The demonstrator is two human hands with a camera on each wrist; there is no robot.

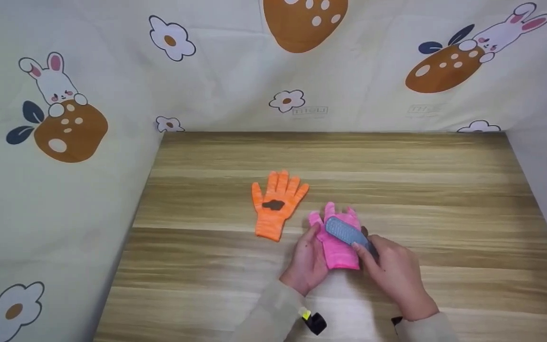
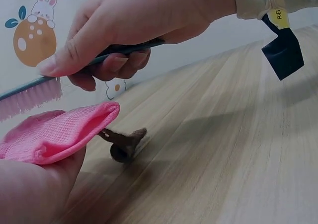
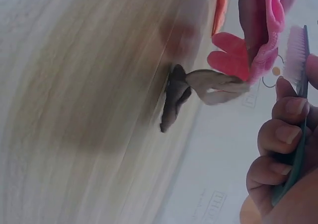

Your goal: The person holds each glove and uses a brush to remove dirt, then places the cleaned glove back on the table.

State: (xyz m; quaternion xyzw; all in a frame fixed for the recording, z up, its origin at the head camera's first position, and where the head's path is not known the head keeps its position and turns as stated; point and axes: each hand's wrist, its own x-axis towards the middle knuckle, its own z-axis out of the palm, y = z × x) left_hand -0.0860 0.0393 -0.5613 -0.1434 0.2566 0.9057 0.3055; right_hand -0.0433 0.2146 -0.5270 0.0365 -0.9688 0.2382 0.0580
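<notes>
My left hand [image 1: 307, 263] supports a pink knit glove [image 1: 341, 254] from below, its thumb on the glove's left side. My right hand [image 1: 397, 270] grips a scrubbing brush [image 1: 344, 230] by its handle, thumb on top. The brush has a blue-grey back and pale pink bristles [image 2: 32, 99]. In the head view its head lies across the glove; in the left wrist view the bristles face down toward the glove. Contact is hard to tell. Beneath the glove a brown, curled strip [image 3: 211, 85] shows near the tabletop; what it is I cannot tell.
An orange glove [image 1: 273, 223] with a dark brown patch [image 1: 273, 205] lies flat to the left of the pink one. Wood-grain tabletop [image 1: 197, 266] extends around both. A printed cloth [image 1: 226, 71] with rabbits and flowers rises behind and at the sides.
</notes>
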